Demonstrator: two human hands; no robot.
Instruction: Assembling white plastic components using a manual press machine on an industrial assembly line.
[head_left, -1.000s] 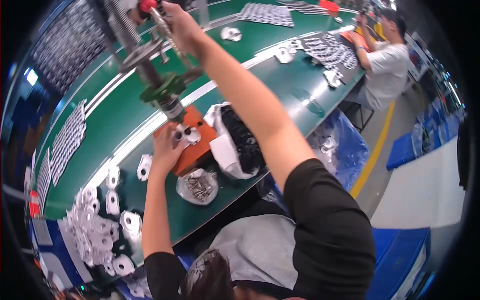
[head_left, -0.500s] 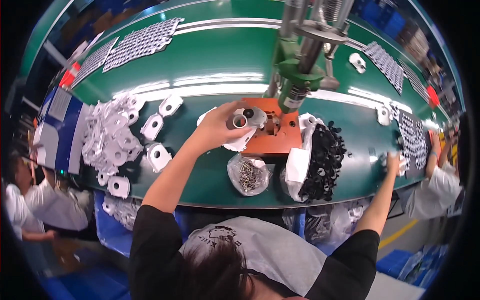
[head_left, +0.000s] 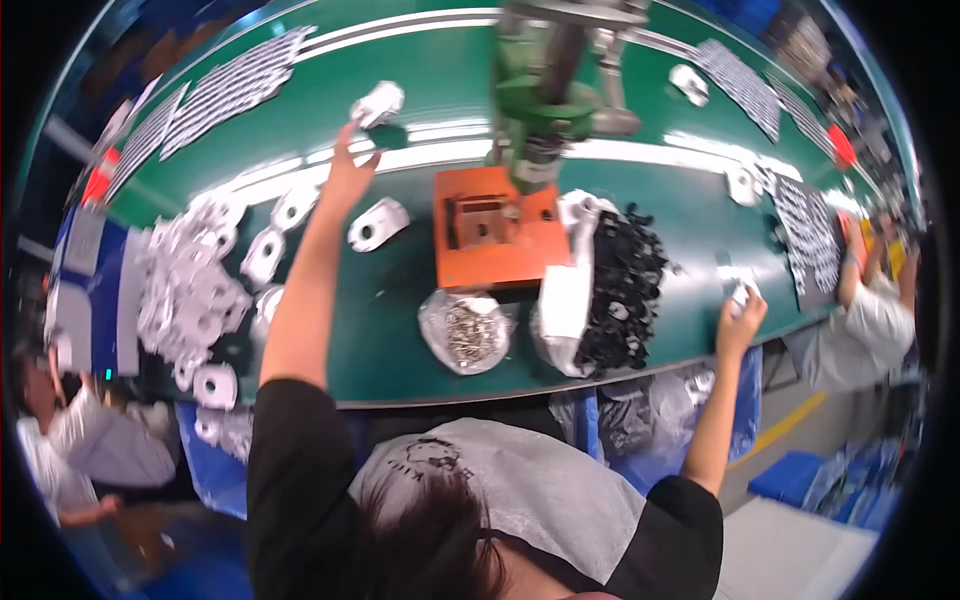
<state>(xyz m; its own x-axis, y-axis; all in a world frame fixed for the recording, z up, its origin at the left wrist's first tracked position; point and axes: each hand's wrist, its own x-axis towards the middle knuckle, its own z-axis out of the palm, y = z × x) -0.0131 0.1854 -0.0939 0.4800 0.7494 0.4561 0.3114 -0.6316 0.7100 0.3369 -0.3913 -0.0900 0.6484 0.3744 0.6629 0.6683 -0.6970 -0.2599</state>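
Note:
My left hand stretches far out over the green belt with its fingers straight. A white metal part lies just past the fingertips; I cannot tell whether they touch it. Another white part lies to the right of my left wrist. My right hand is at the right near edge of the green table, closed around a small white piece. Between my arms sits an orange fixture block under a green press.
A clear bag of screws and a bag of black parts lie near the front edge. A heap of white parts fills the left side. Other people work at the far right and lower left.
My left hand has left the orange block and reached out to the belt with the white part. My right hand stays at the right edge of the table.

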